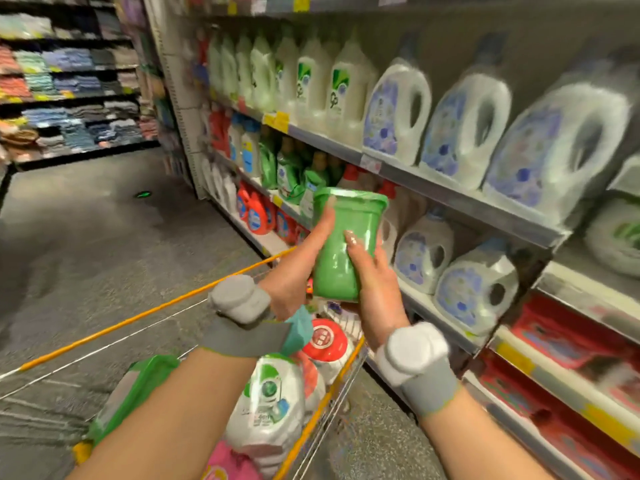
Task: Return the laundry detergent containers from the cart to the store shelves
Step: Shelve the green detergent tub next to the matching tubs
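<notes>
A green detergent container [341, 233] is held up between both hands, above the cart and in front of the shelves. My left hand [298, 268] grips its left side, thumb up near the lid. My right hand [375, 285] wraps its lower right side from underneath. Below them the wire cart [332, 403] with an orange rim holds a white jug with a green label [268, 407], a white container with a red lid [325, 339], a green pouch [138, 386] and a pink pack [228, 462]. The store shelves [460, 199] run along the right.
White jugs with purple labels [460, 129] fill the upper and middle shelf on the right. Green pouches [291, 168] and red-orange bottles [258, 213] stand further down the aisle. Red boxes [561, 344] sit low right. Folded textiles [69, 81] line the far left; grey floor lies between.
</notes>
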{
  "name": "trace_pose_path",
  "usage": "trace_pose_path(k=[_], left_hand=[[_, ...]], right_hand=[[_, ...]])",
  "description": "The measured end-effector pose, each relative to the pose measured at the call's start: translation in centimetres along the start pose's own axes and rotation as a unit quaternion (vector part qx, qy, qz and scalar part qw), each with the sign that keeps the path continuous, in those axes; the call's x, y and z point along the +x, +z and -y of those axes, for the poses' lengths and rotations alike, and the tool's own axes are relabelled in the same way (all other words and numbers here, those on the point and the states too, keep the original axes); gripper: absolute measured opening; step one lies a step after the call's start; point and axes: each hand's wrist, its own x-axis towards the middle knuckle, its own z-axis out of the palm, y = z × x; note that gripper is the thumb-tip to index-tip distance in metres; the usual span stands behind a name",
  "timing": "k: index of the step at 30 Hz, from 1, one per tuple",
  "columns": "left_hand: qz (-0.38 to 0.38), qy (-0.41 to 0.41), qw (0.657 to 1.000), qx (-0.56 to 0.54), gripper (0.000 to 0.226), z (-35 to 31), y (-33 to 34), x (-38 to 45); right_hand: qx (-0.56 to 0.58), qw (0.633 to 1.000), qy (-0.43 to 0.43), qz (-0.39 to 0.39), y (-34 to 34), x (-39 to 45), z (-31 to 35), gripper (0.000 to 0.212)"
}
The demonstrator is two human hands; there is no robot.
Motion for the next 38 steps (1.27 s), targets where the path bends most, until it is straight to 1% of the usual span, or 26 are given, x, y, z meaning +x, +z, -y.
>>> trace_pose_path(k=[1,2,3,4,5,6,7,8,10,11,12,13,14,15,16,17,18,19,21,23,25,28,31,35,36,38], left_hand=[[0.028,0.023,0.999,0.018,0.067,-0.4,1.4,0.0],[0.036,0.059,0.997,0.024,0.055,-0.7,2.9,-0.1],[0.033,0.096,0.995,0.025,0.045,-0.6,4.5,0.1],[0.011,0.127,0.992,0.024,0.039,-0.5,6.6,0.3],[-0.012,0.143,0.990,0.015,0.034,-0.2,7.1,0.3],[-0.023,0.146,0.989,-0.010,0.031,-0.1,8.2,0.5],[-0.013,0.140,0.989,-0.049,0.030,0.0,10.0,1.0],[-0.008,0.118,0.988,-0.096,0.033,-0.1,10.6,1.2],[0.028,0.072,0.985,-0.155,0.044,-0.5,12.0,1.8],[0.051,0.062,0.983,-0.166,0.053,-0.6,12.8,1.9],[0.068,0.060,0.979,-0.180,0.065,-0.7,13.5,1.9],[0.082,0.063,0.976,-0.191,0.076,-0.7,14.4,1.9],[0.089,0.064,0.974,-0.197,0.087,-0.6,15.2,2.0],[0.098,0.063,0.973,-0.199,0.097,-0.3,16.1,2.1],[0.104,0.061,0.971,-0.205,0.105,-0.1,16.9,2.2],[0.116,0.059,0.970,-0.207,0.106,0.4,18.8,2.3],[0.118,0.057,0.969,-0.209,0.102,0.7,19.7,2.4],[0.133,0.053,0.968,-0.206,0.095,1.0,20.9,2.6],[0.200,0.027,0.963,-0.180,0.077,1.2,23.1,2.1],[0.249,0.005,0.959,-0.135,0.071,1.1,25.0,1.5],[0.258,-0.004,0.962,-0.093,0.070,1.2,26.7,1.3],[0.231,0.011,0.972,-0.028,0.062,2.0,29.4,1.6],[0.245,-0.004,0.969,-0.023,0.052,3.6,31.9,1.6],[0.304,-0.044,0.951,-0.024,0.080,5.8,35.1,0.4],[0.314,-0.055,0.948,-0.022,0.083,6.4,35.7,0.1],[0.338,-0.085,0.937,-0.025,0.082,7.9,37.3,-0.4]], right_hand=[[-0.048,0.998,-0.040,-0.010,-0.6,-0.2,0.4,0.064],[-0.107,0.991,-0.077,-0.021,-1.4,-0.6,0.9,0.070],[-0.164,0.981,-0.103,-0.032,-2.3,-0.9,1.4,0.079],[-0.209,0.969,-0.123,-0.036,-3.6,-1.1,2.6,0.087],[-0.241,0.962,-0.125,-0.027,-3.9,-0.8,2.9,0.091],[-0.267,0.955,-0.128,-0.017,-5.1,-1.0,3.8,0.090],[-0.284,0.949,-0.134,0.000,-7.3,-1.5,5.7,0.085],[-0.277,0.952,-0.124,0.020,-8.5,-2.2,7.1,0.077],[-0.211,0.970,-0.116,0.023,-11.9,-3.1,10.4,0.047],[-0.174,0.976,-0.130,-0.019,-14.0,-3.6,12.1,0.030],[-0.160,0.973,-0.147,-0.076,-15.9,-3.9,13.6,0.019],[-0.150,0.969,-0.147,-0.133,-17.9,-3.9,14.9,0.014],[-0.134,0.970,-0.130,-0.158,-19.4,-3.9,16.0,0.019],[-0.108,0.979,-0.088,-0.151,-20.4,-3.9,16.9,0.034],[-0.069,0.990,-0.025,-0.121,-21.0,-4.0,17.6,0.051],[-0.023,0.996,0.031,-0.085,-22.1,-4.8,18.6,0.064],[0.021,0.996,0.070,-0.045,-22.5,-5.3,19.2,0.072],[0.059,0.995,0.086,-0.008,-23.1,-6.1,19.7,0.075],[0.090,0.993,0.077,0.023,-24.3,-7.7,20.6,0.074],[0.113,0.992,0.050,0.020,-26.0,-9.4,20.9,0.070],[0.126,0.992,0.025,-0.014,-27.4,-11.1,21.3,0.069],[0.095,0.992,-0.014,-0.084,-29.7,-13.3,21.6,0.089],[0.080,0.988,-0.057,-0.123,-31.4,-16.2,22.0,0.086],[0.070,0.979,-0.077,-0.176,-33.2,-20.9,22.0,0.089],[0.068,0.977,-0.076,-0.186,-33.4,-21.8,21.9,0.088],[0.072,0.967,-0.083,-0.228,-34.1,-24.2,21.8,0.080]])
